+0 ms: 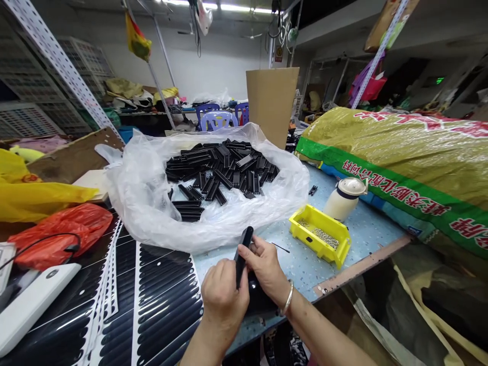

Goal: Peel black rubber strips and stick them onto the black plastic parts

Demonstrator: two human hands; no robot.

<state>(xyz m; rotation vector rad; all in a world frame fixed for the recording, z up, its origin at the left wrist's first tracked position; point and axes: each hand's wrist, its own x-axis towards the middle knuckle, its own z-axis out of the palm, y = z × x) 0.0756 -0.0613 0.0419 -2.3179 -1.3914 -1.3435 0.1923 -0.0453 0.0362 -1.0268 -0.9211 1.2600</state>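
Both of my hands hold one long black plastic piece (246, 239), tilted upright above the near part of the table. My left hand (224, 287) is closed around its lower end. My right hand (265, 264), with a bangle on the wrist, pinches it higher up between thumb and fingers. Just beyond them lies a clear plastic bag (141, 203), spread open around a heap of black plastic pieces (224, 168). Under my hands is a dark shiny object (259, 295), mostly hidden. Sheets of black glossy strips (163, 300) lie to the left.
A yellow bin (305, 239) of small metal parts and a lidded cream container (341, 198) stand on the right, near a large printed sack (396, 152). A thin dark rod (281, 247) lies by my right hand. Red bag (64, 236) and white device (38, 307) sit left.
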